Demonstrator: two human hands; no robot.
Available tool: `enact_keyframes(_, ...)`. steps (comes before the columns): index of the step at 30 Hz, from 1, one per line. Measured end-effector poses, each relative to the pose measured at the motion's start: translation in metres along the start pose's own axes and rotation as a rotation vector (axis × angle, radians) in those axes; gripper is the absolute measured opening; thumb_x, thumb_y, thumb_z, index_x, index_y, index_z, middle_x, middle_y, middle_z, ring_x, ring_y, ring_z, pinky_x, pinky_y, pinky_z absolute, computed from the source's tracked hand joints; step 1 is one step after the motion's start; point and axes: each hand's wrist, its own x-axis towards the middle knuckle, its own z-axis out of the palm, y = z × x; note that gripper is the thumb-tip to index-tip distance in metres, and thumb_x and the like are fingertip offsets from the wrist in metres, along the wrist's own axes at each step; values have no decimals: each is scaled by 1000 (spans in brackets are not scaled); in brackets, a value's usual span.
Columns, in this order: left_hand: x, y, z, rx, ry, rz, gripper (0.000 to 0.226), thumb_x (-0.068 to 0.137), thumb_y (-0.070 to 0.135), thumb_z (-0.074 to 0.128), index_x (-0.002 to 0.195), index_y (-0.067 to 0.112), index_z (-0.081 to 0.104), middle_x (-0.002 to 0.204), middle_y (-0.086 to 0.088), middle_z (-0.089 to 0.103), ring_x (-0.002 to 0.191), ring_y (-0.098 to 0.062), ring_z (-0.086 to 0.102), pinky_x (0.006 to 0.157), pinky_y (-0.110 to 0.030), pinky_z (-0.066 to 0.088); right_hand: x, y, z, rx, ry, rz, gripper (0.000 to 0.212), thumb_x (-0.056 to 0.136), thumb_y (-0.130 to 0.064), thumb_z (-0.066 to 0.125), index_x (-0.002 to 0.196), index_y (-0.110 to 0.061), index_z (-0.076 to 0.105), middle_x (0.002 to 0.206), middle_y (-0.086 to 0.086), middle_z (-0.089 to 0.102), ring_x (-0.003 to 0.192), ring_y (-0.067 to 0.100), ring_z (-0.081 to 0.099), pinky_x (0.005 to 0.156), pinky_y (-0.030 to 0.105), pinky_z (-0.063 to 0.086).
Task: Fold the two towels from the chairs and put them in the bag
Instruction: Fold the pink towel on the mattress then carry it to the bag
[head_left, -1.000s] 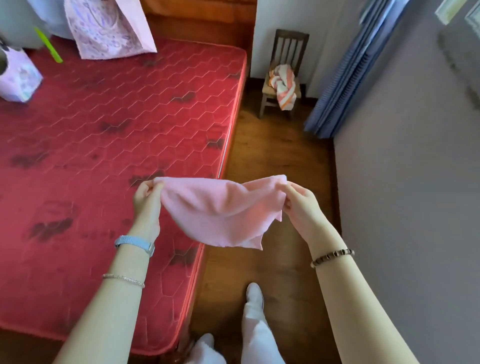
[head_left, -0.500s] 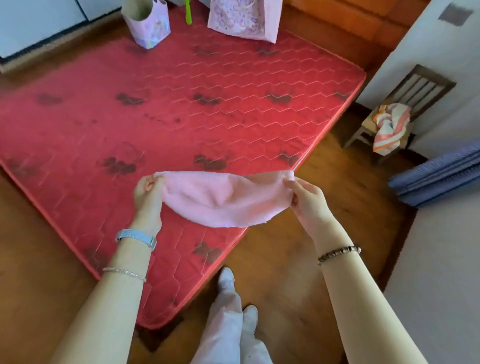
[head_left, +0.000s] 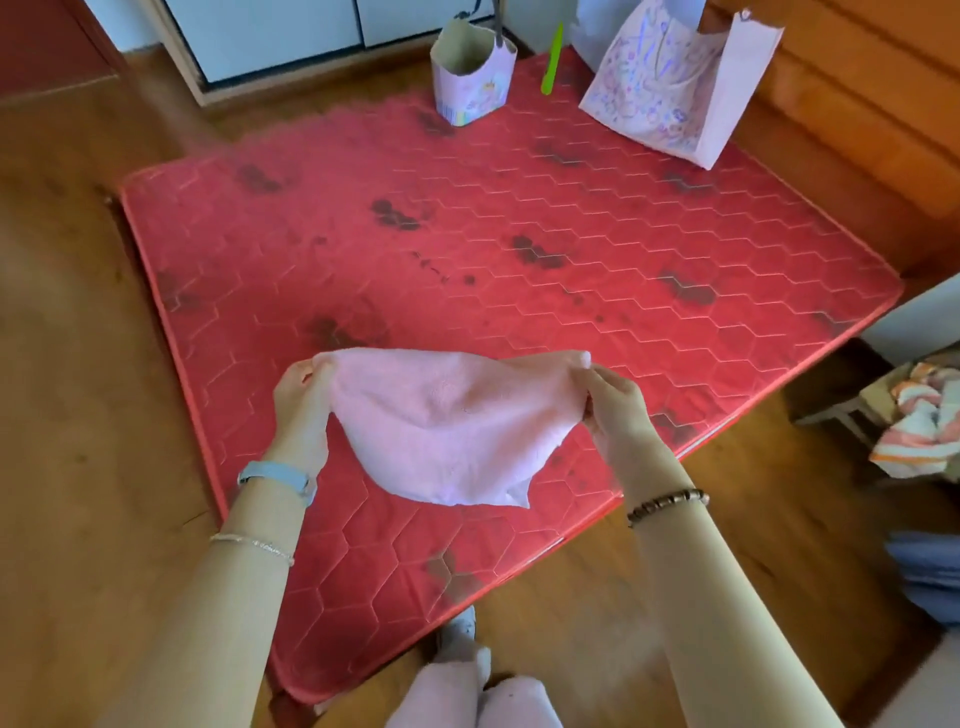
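Red mattress (head_left: 519, 249) now fills the frame centre, the view having swung left since a second ago. Large paper bag (head_left: 670, 88) stands upper right; striped towel (head_left: 919, 426) lies on the chair at right edge. Pink towel (head_left: 441, 431), lower centre, hangs above the mattress, still pinched at its corners by left hand (head_left: 301, 395) and right hand (head_left: 618, 410); folding likely follows.

The striped towel (head_left: 922, 431) and its chair (head_left: 852, 410) are cut off by the right edge. The pink towel (head_left: 441, 431) hides the fingertips pinching it. The mattress (head_left: 519, 249) blurs at its far-left corner.
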Motion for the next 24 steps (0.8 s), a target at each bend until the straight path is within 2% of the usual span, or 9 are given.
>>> enact_keyframes(4, 19, 30, -5, -6, 73, 70, 14, 81, 28, 58, 91, 19, 62, 91, 4, 61, 89, -15, 55, 78, -29, 45, 30, -29, 24, -39, -67, -50, 18, 93, -6, 52, 82, -7, 65, 79, 9, 53, 77, 25, 46, 68, 39, 40)
enact_keyframes(10, 26, 48, -23, -13, 198, 100, 24, 82, 33, 61, 98, 16, 66, 92, 5, 64, 87, -12, 56, 80, -28, 44, 61, -51, 54, -75, -155, -102, 19, 95, -10, 52, 87, -19, 68, 87, 3, 64, 86, 21, 58, 75, 34, 53)
enact_keyframes(12, 20, 35, -25, -5, 224, 88, 9, 91, 28, 58, 86, 21, 59, 83, 9, 57, 79, -6, 51, 75, -24, 41, 69, -45, 59, -108, -176, -59, 18, 96, -13, 51, 88, -18, 67, 90, 4, 61, 79, 20, 59, 54, 26, 55)
enact_keyframes(14, 16, 7, -29, 21, 271, 59, 9, 96, 29, 55, 89, 23, 57, 85, 10, 56, 81, -5, 51, 75, -23, 41, 83, -25, 63, -169, -201, -28, 16, 97, -14, 51, 92, -15, 66, 84, 3, 58, 67, 17, 55, 40, 20, 46)
enact_keyframes(15, 13, -10, -31, 33, 291, 39, 11, 96, 32, 56, 97, 21, 59, 93, 8, 59, 88, -6, 54, 79, -24, 43, 91, -11, 64, -214, -209, -27, 16, 97, -16, 51, 91, -15, 66, 81, 2, 58, 66, 17, 55, 43, 21, 46)
enact_keyframes(17, 11, -51, -34, 44, 341, -11, 21, 95, 36, 57, 106, 18, 61, 103, 5, 62, 97, -10, 56, 86, -27, 45, 109, 25, 64, -290, -222, -25, 17, 95, -20, 55, 84, -21, 68, 82, 2, 64, 79, 23, 60, 65, 32, 54)
enact_keyframes(19, 8, -96, -34, 59, 388, -65, 16, 94, 32, 58, 102, 19, 62, 97, 7, 60, 92, -10, 54, 79, -25, 43, 125, 63, 61, -362, -230, 20, 18, 92, -22, 58, 80, -27, 69, 92, 4, 69, 92, 26, 62, 86, 42, 54)
enact_keyframes(22, 0, -165, -33, 92, 416, -164, 18, 93, 28, 58, 104, 15, 63, 105, 0, 62, 98, -16, 54, 79, -27, 44, 146, 120, 54, -469, -224, 62, 22, 92, -15, 56, 79, -29, 67, 95, 5, 67, 94, 28, 61, 86, 41, 51)
enact_keyframes(24, -5, -215, -32, 129, 420, -255, 23, 94, 26, 58, 110, 10, 64, 115, -5, 64, 104, -20, 56, 88, -35, 47, 158, 161, 48, -533, -236, 96, 16, 92, -14, 56, 94, -20, 70, 98, 5, 66, 98, 27, 61, 80, 34, 51)
